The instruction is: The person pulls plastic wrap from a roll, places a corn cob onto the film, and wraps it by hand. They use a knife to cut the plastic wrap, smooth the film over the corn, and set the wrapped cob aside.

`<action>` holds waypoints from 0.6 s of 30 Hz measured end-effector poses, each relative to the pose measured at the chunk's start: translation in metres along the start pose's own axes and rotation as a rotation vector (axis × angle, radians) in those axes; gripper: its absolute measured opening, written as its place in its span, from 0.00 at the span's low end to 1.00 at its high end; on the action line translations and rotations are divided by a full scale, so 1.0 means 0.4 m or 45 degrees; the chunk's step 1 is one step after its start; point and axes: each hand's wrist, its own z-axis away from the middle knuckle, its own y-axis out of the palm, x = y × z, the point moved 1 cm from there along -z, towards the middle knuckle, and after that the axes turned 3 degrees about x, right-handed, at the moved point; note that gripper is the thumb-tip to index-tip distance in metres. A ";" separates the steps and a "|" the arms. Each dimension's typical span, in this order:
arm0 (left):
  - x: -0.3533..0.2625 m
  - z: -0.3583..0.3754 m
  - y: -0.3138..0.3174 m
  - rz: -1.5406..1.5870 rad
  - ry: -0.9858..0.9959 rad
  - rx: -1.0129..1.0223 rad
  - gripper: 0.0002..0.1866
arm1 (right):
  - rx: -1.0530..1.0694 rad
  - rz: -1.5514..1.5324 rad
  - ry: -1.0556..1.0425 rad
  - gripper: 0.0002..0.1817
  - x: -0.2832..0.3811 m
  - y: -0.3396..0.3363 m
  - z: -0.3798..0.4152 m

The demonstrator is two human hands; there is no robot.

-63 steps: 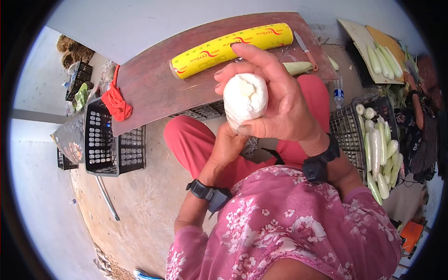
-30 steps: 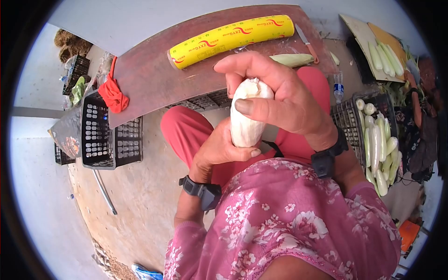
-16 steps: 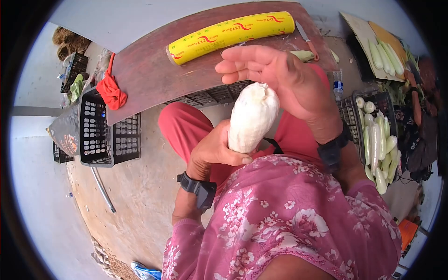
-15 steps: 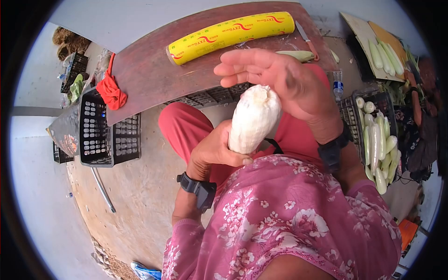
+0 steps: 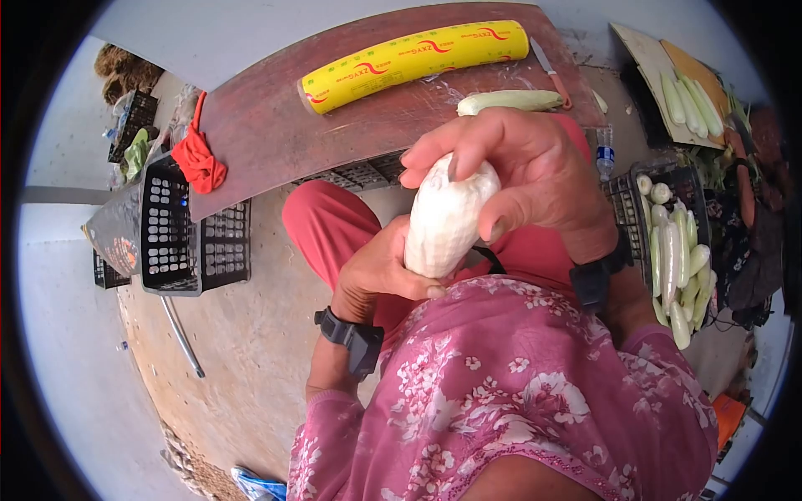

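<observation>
A thick, white, elongated thing with a ridged, bumpy surface (image 5: 447, 221) stands tilted up in front of my lap; its kind is not clear. My left hand (image 5: 388, 263) is wrapped round its lower part, thumb across the near side. Over its upper end curve the fingers of my right hand (image 5: 535, 171), with the thumb along its right side. A pale green, squash-like vegetable (image 5: 510, 102) lies on the table just beyond my right hand. Near it rests a knife (image 5: 551, 75) with a reddish handle.
On the reddish-brown table (image 5: 267, 134) lie a yellow printed roll (image 5: 418, 65) and a red cloth (image 5: 199, 159). A black crate (image 5: 196, 242) stands left. At right, another crate (image 5: 625, 209) holds several pale vegetables (image 5: 672, 250). Another person's arm (image 5: 746, 196) shows at far right.
My right hand has come down from an open, stretched pose and curled its fingers over the top of the white thing. My left hand keeps hold of it.
</observation>
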 end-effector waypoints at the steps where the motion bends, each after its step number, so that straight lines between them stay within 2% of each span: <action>1: 0.000 0.000 -0.001 0.004 -0.007 0.006 0.33 | -0.015 -0.029 -0.022 0.31 -0.004 -0.001 0.001; 4: -0.002 0.000 0.002 0.015 -0.040 -0.004 0.33 | -0.065 -0.112 0.081 0.38 0.001 0.003 0.001; 7: -0.002 0.007 0.005 -0.010 -0.098 0.009 0.33 | 0.029 -0.061 0.057 0.37 0.017 0.006 -0.014; 9: 0.003 0.006 0.004 0.010 -0.059 0.021 0.33 | 0.195 0.128 0.145 0.34 0.025 -0.011 -0.015; 11: 0.008 0.008 0.004 0.065 -0.039 0.020 0.33 | 0.248 0.237 0.170 0.31 0.031 -0.011 -0.018; 13: 0.012 0.012 0.008 0.157 -0.044 0.010 0.33 | 0.183 0.263 0.131 0.26 0.033 0.003 -0.024; 16: 0.013 0.010 0.018 0.255 0.000 -0.013 0.33 | 0.162 0.143 0.008 0.26 0.011 0.002 -0.026; 18: 0.015 0.002 0.023 0.348 0.038 0.032 0.34 | 0.213 0.192 -0.142 0.33 -0.016 -0.009 -0.029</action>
